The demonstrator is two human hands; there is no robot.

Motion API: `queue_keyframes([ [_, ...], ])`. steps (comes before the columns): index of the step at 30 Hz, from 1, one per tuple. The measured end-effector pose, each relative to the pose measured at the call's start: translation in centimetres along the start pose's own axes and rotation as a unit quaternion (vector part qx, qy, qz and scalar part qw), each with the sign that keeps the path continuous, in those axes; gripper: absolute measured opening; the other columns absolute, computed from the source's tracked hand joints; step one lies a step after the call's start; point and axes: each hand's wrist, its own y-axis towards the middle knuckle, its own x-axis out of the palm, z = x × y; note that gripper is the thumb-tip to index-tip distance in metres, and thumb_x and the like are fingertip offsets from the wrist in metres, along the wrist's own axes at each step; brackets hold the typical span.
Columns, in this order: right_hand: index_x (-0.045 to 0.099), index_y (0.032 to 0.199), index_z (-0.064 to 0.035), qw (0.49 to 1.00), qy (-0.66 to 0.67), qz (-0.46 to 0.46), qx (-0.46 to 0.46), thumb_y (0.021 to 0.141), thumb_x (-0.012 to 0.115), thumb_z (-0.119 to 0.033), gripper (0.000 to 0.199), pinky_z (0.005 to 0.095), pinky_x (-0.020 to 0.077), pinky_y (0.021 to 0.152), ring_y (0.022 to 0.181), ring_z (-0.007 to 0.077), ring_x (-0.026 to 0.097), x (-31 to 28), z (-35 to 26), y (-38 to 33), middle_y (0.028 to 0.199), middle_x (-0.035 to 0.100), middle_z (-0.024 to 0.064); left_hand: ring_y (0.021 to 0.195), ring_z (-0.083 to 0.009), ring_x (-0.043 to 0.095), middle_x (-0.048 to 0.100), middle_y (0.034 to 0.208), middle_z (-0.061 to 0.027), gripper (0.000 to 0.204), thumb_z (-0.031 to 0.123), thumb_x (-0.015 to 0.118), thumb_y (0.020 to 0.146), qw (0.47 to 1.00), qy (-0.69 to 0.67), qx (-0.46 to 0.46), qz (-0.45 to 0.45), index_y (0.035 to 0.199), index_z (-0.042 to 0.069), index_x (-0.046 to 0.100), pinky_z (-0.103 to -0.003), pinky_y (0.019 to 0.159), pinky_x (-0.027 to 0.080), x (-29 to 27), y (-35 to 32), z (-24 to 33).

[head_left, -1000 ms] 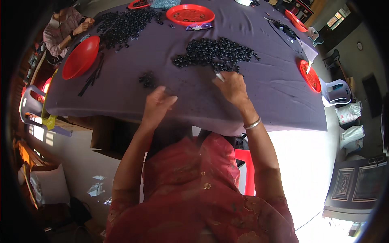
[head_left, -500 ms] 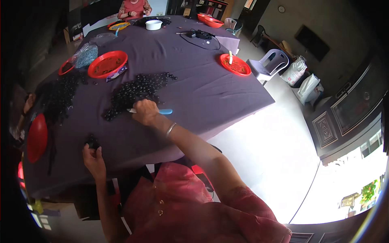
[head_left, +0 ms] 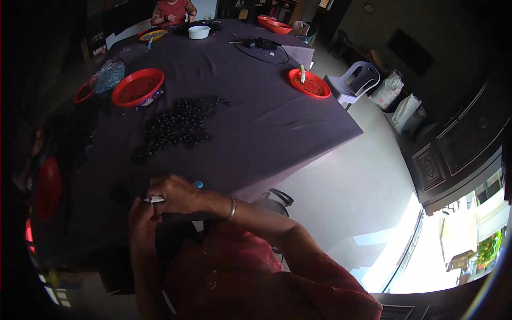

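My right hand [head_left: 178, 194] is closed round a small knife. The knife's pale blade [head_left: 154, 199] points left, and its blue handle end [head_left: 198, 184] sticks out behind the fist. At the blade's tip is my left hand [head_left: 143, 221], its thumb and fingers pinched together; whatever they hold is too small and dark to name. The two hands meet over the table's near edge. Beyond them a heap of shiny black round pieces [head_left: 176, 125] is spread on the purple cloth. A small dark clump [head_left: 120, 191] lies just past my left hand.
Another dark heap [head_left: 72, 130] covers the table's left side, by a red bowl [head_left: 48, 189]. Farther off stand a red tray [head_left: 137, 88], a bag of bluish bits [head_left: 110, 77], a red plate [head_left: 309, 84] and a white bowl [head_left: 199, 32]. Someone [head_left: 173, 13] sits at the far end.
My right hand has drawn back from the black heap with the knife and come to my left hand. My left hand has shifted slightly right and nearer, away from the dark clump.
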Motion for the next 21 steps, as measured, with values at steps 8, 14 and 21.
queue_keyframes([
  [8,0.064,0.082,-0.0052,0.999,-0.013,0.020,-0.021,0.069,0.065,-0.004,0.013,0.0340,0.0531,0.064,0.076,0.0237,0.063,0.2,0.3,-1.1,0.085,0.061,0.0069,0.088,-0.0101,0.058,0.059,0.105,-0.0019,0.027,0.012,0.055,0.089,0.988,-0.132,-0.073,0.042,0.116,0.010,0.052,-0.024,0.068,0.049,1.0,-0.3,-0.4],
  [14,0.065,0.083,-0.0026,0.997,0.076,0.003,-0.012,0.068,0.066,-0.006,0.015,0.0334,0.0527,0.064,0.076,0.0227,0.063,0.5,0.4,-0.7,0.085,0.060,0.0084,0.089,-0.0116,0.059,0.058,0.106,-0.0033,0.026,0.012,0.054,0.091,0.986,-0.152,-0.052,0.047,0.117,0.009,0.052,-0.026,0.073,0.050,0.8,-1.0,-0.5],
  [21,0.064,0.083,0.0002,0.978,0.203,0.039,0.031,0.072,0.069,0.002,0.011,0.0260,0.0540,0.060,0.071,0.0156,0.065,-0.3,-0.5,-1.5,0.078,0.058,0.0057,0.091,-0.0117,0.059,0.058,0.107,-0.0041,0.031,0.009,0.056,0.089,0.986,-0.159,-0.053,-0.002,0.119,0.007,0.049,-0.028,0.075,0.052,1.3,-0.3,-0.3],
])
